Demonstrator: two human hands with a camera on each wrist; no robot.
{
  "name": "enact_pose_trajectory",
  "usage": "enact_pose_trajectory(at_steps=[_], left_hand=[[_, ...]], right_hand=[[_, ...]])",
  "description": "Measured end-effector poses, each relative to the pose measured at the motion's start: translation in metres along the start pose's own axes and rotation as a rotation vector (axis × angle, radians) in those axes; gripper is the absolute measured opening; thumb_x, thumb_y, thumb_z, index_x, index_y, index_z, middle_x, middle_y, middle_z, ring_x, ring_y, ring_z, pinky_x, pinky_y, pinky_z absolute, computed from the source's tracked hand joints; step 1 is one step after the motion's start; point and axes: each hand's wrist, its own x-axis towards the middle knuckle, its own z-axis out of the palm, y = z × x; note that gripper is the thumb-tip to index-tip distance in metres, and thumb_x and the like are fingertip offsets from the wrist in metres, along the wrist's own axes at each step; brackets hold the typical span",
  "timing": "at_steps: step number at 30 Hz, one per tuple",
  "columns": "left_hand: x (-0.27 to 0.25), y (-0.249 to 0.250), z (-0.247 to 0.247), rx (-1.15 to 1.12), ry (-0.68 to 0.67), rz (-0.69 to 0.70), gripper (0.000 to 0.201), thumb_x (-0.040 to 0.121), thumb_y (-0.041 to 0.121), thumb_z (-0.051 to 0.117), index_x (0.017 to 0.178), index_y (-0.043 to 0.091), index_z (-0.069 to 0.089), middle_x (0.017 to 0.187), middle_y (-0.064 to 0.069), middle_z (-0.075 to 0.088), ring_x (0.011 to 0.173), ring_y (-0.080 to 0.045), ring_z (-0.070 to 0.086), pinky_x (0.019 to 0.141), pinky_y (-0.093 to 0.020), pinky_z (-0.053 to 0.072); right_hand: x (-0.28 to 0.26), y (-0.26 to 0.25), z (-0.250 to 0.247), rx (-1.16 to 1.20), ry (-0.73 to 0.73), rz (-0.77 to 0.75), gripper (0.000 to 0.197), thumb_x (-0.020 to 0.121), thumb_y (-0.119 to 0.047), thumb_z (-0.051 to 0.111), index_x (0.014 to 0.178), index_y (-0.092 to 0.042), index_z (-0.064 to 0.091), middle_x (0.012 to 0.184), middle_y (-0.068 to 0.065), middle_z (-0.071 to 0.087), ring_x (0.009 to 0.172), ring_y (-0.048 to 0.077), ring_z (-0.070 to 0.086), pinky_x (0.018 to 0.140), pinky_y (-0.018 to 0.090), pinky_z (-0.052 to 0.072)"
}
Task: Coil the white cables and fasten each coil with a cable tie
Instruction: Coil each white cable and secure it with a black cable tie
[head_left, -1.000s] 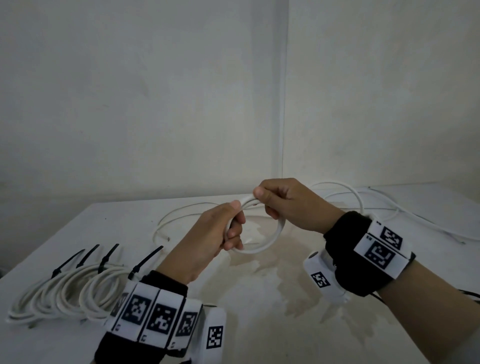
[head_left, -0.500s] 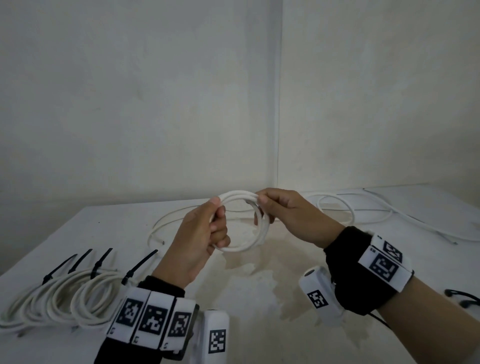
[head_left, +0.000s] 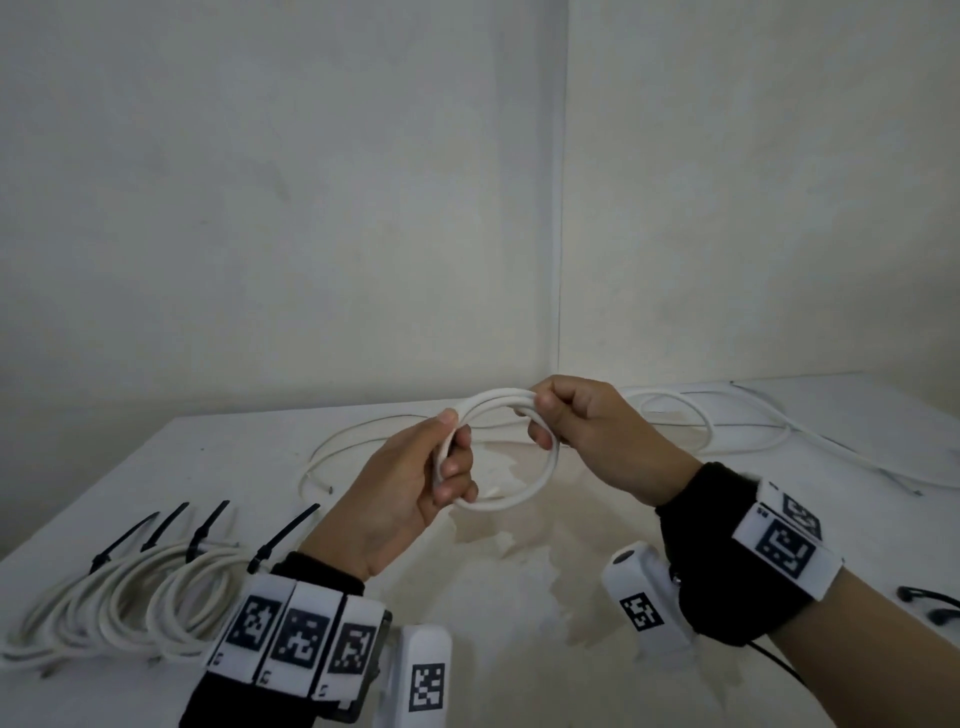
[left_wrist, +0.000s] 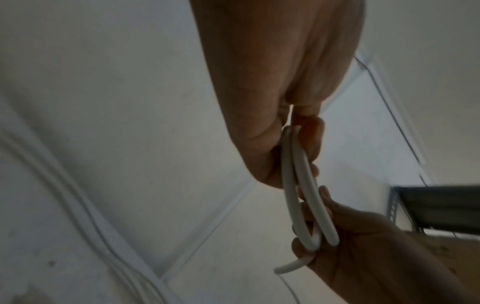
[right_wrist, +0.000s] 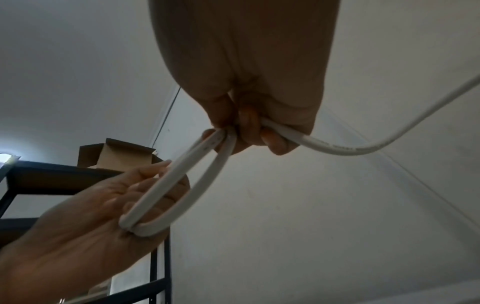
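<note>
A small white cable coil (head_left: 511, 457) is held above the table (head_left: 130, 467), gripped by the left hand (head_left: 410, 499) and pinched by the right hand (head_left: 597, 441). Tied coils (head_left: 130, 603) w/ black cable ties (head_left: 285, 535) are seen only in head view; a dark shelf (right_wrist: 52, 176) w/ cardboard box (right_wrist: 116, 156) only in wrist views. White walls meet at a corner.

Hidden or cut off:
- white cable (head_left: 540, 475) — stretches inside the left hand (head_left: 400, 493) and right hand (head_left: 597, 441) concealed by curled fingers
- finished coils (head_left: 119, 608) — near-left ends cropped by the frame edge
- black item (head_left: 930, 605), near right — cropped, too small to identify
- cable print (right_wrist: 345, 148) — blurred, unreadable
</note>
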Motion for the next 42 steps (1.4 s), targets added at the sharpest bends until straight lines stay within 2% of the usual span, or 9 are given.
enact_pose_trajectory(at_steps=[6,12,17,21,24,27,31,36,42], left_hand=[[0.002,0.004,0.013,0.183,0.100,0.072,0.034,0.099,0.022,0.032,0.067,0.011,0.040,0.045,0.009,0.032,0.037,-0.005,0.027,0.053,-0.022,0.041],[0.007,0.003,0.001,-0.047,0.221,0.085,0.036,0.098,0.022,0.035,0.063,0.014,0.039,0.043,0.009,0.029,0.034,-0.005,0.022,0.040,-0.016,0.034],[0.007,0.007,-0.018,-0.236,0.318,0.125,0.035,0.098,0.023,0.034,0.064,0.015,0.037,0.039,0.010,0.028,0.030,-0.003,0.023,0.036,-0.014,0.031],[0.004,0.024,-0.043,-0.361,0.448,0.219,0.037,0.099,0.026,0.034,0.062,0.017,0.036,0.037,0.011,0.029,0.029,-0.005,0.024,0.036,-0.014,0.031],[0.004,0.027,-0.051,-0.338,0.499,0.255,0.038,0.099,0.027,0.034,0.062,0.017,0.036,0.037,0.011,0.029,0.030,-0.005,0.025,0.037,-0.014,0.032],[0.007,0.024,-0.047,-0.282,0.536,0.268,0.038,0.099,0.027,0.034,0.063,0.018,0.037,0.038,0.011,0.030,0.032,-0.005,0.025,0.038,-0.014,0.033],[0.011,0.019,-0.039,-0.157,0.601,0.299,0.035,0.098,0.024,0.035,0.063,0.018,0.035,0.040,0.011,0.030,0.036,-0.006,0.025,0.048,-0.020,0.032],[0.018,0.016,-0.027,-0.048,0.674,0.349,0.034,0.098,0.022,0.035,0.064,0.017,0.035,0.051,0.006,0.031,0.041,-0.006,0.028,0.055,-0.024,0.031],[0.021,0.011,-0.016,-0.028,0.683,0.352,0.032,0.098,0.021,0.033,0.067,0.017,0.034,0.059,0.003,0.030,0.045,-0.007,0.028,0.058,-0.022,0.033]], right_hand=[[0.001,-0.003,-0.001,-0.078,0.081,-0.058,0.033,0.097,-0.007,0.040,0.070,-0.017,0.056,0.051,-0.011,0.052,0.054,0.007,0.040,0.054,0.016,0.035],[0.001,0.008,-0.004,-0.035,0.062,-0.085,0.021,0.097,-0.010,0.041,0.086,-0.012,0.060,0.061,-0.004,0.051,0.050,0.000,0.044,0.056,0.009,0.036],[0.003,0.042,-0.015,-0.366,0.101,-0.130,0.012,0.094,-0.016,0.049,0.091,-0.022,0.059,0.064,-0.013,0.046,0.064,0.002,0.046,0.064,0.014,0.036],[0.011,0.059,-0.031,-0.478,0.179,-0.093,0.010,0.094,-0.011,0.048,0.093,-0.020,0.053,0.063,-0.013,0.044,0.061,0.000,0.045,0.061,0.018,0.031],[0.013,0.067,-0.029,-0.642,0.086,-0.092,0.017,0.096,-0.014,0.044,0.104,-0.010,0.058,0.074,-0.013,0.051,0.070,0.001,0.045,0.067,0.021,0.032],[0.012,0.072,-0.010,-0.835,0.019,-0.281,0.033,0.093,-0.027,0.037,0.095,-0.007,0.064,0.087,0.005,0.063,0.078,0.024,0.059,0.070,0.034,0.047],[0.009,0.071,0.012,-1.104,-0.053,-0.527,0.025,0.078,-0.030,0.042,0.070,-0.018,0.063,0.066,-0.003,0.059,0.052,0.016,0.057,0.042,0.019,0.038],[0.008,0.065,0.029,-1.172,-0.041,-0.795,0.024,0.082,-0.022,0.044,0.068,-0.020,0.063,0.065,-0.005,0.056,0.053,0.013,0.050,0.046,0.022,0.036],[0.006,0.061,0.040,-1.165,0.036,-0.907,0.024,0.085,-0.019,0.044,0.068,-0.016,0.061,0.074,-0.003,0.056,0.070,0.013,0.031,0.053,0.025,0.038]])
